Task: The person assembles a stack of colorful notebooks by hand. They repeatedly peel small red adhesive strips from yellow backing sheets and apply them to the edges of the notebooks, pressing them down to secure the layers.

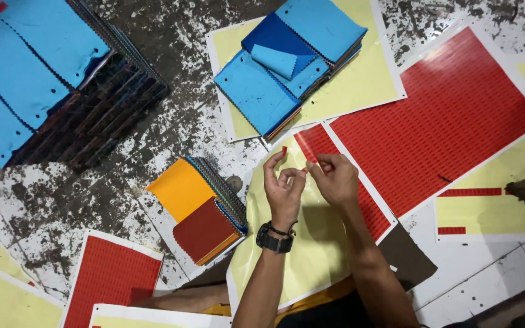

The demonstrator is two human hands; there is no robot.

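Bright, even overhead light fills the scene, rendering colours saturated across the mottled grey floor point(171, 127). Glare washes the glossy yellow backing sheet point(311, 243) beneath the forearms and bleaches the far corner of the large red sticker sheet point(451, 115) toward the floor's upper right. The left hand point(284, 188) and right hand point(335, 179) cast a soft, short shadow onto the yellow sheet just beside the wrists. A darker shadow pools at the floor's right edge and bottom right corner. Focus holds sharp centrally; the stacked blue swatches point(25, 79) at the upper left edge look slightly stretched by wide-angle distortion. No motion blur shows.
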